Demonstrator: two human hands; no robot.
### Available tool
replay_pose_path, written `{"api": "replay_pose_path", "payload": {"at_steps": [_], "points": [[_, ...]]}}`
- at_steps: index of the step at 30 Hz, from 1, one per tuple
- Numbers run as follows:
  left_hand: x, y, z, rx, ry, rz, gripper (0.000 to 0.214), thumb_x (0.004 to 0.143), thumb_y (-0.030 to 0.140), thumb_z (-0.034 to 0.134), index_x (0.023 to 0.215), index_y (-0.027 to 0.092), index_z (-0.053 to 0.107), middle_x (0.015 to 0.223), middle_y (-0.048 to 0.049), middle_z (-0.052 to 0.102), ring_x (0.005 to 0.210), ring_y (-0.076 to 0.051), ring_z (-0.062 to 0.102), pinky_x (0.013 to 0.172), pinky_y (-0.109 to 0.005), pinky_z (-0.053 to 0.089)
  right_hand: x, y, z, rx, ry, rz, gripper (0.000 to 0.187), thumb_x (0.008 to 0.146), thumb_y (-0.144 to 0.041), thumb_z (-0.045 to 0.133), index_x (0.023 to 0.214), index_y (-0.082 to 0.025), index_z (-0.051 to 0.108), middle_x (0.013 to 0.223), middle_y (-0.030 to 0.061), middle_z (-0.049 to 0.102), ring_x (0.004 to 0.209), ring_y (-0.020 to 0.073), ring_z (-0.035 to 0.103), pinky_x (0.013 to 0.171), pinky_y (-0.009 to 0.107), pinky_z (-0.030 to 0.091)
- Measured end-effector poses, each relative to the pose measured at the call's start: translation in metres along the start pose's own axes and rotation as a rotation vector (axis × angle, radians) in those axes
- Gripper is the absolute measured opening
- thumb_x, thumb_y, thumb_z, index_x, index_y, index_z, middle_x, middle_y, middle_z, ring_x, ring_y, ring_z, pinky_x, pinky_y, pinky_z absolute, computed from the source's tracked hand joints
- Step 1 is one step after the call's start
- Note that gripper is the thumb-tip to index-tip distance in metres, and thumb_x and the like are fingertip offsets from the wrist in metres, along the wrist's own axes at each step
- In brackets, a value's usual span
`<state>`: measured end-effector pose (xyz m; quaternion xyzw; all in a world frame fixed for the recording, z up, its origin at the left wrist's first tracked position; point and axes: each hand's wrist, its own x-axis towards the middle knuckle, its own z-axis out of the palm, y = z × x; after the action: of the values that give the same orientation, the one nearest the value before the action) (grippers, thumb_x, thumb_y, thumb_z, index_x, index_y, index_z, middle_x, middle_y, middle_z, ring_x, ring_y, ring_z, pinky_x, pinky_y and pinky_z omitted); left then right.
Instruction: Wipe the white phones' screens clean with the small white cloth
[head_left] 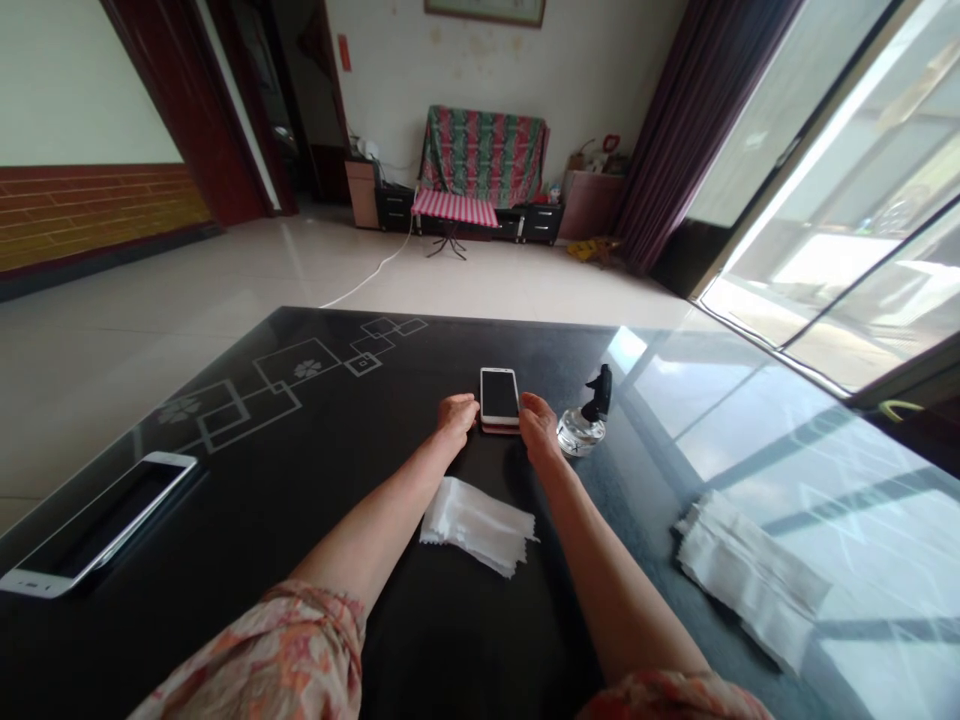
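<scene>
On the dark tabletop (285, 510), a cloth (480, 525) lies near; past it, the left hand (457, 412) and right hand (537, 420) flank the phone (499, 393) at its 2 long sides; whether either grip pinches, I cannot tell. Steadying seems in hand; the next move probably calls for even pressure. Face up, the phone points its long axis nearly straight ahead.

Left sleeve (277, 650): loose, crinkled fabric, pale ground, blotchy print in pink, orange, greyish tones; edge gathered, bunched. Right sleeve (675, 697): similar print, darker, redder, mostly out of view. Forearms (397, 510), left hand (458, 412), right hand (537, 422) bare.
</scene>
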<state>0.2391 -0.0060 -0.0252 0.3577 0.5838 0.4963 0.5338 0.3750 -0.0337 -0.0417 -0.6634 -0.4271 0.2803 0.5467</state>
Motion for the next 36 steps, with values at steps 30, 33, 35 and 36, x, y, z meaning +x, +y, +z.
{"api": "replay_pose_path", "payload": {"at_steps": [30, 33, 35, 36], "points": [[-0.128, -0.006, -0.255, 0.158, 0.251, 0.171, 0.029, 0.072, 0.011, 0.062, 0.100, 0.011, 0.070, 0.074, -0.0081, 0.072, 0.059, -0.011, 0.064, 0.050, -0.019, 0.046, -0.184, -0.034, 0.044, -0.721, -0.342, -0.586, 0.033, 0.078, -0.015, 0.043, 0.098, -0.016, 0.070, 0.107, 0.0103, 0.068, 0.099, 0.0262, 0.061, 0.091, 0.039, 0.043], [-0.130, -0.001, -0.286, 0.261, 0.321, 0.234, 0.026, 0.072, 0.013, 0.062, 0.097, 0.015, 0.072, 0.078, -0.0070, 0.072, 0.068, -0.015, 0.066, 0.062, -0.025, 0.052, -0.190, -0.043, 0.053, -0.652, -0.276, -0.689, 0.033, 0.077, -0.013, 0.042, 0.095, -0.017, 0.069, 0.109, 0.0103, 0.067, 0.104, 0.0270, 0.059, 0.094, 0.043, 0.042], [-0.131, 0.008, -0.316, 0.345, 0.406, 0.301, 0.026, 0.072, 0.015, 0.062, 0.096, 0.018, 0.072, 0.090, -0.0072, 0.072, 0.087, -0.020, 0.066, 0.079, -0.032, 0.052, -0.195, -0.055, 0.061, -0.547, -0.233, -0.791, 0.034, 0.076, -0.011, 0.042, 0.096, -0.016, 0.068, 0.111, 0.0109, 0.066, 0.107, 0.0266, 0.057, 0.098, 0.045, 0.040], [-0.132, 0.013, -0.332, 0.385, 0.461, 0.332, 0.028, 0.072, 0.016, 0.062, 0.098, 0.020, 0.072, 0.101, -0.0081, 0.070, 0.099, -0.023, 0.063, 0.088, -0.035, 0.049, -0.198, -0.062, 0.067, -0.484, -0.233, -0.836, 0.034, 0.076, -0.011, 0.042, 0.097, -0.016, 0.068, 0.112, 0.0113, 0.065, 0.108, 0.0259, 0.057, 0.099, 0.044, 0.040]]}}
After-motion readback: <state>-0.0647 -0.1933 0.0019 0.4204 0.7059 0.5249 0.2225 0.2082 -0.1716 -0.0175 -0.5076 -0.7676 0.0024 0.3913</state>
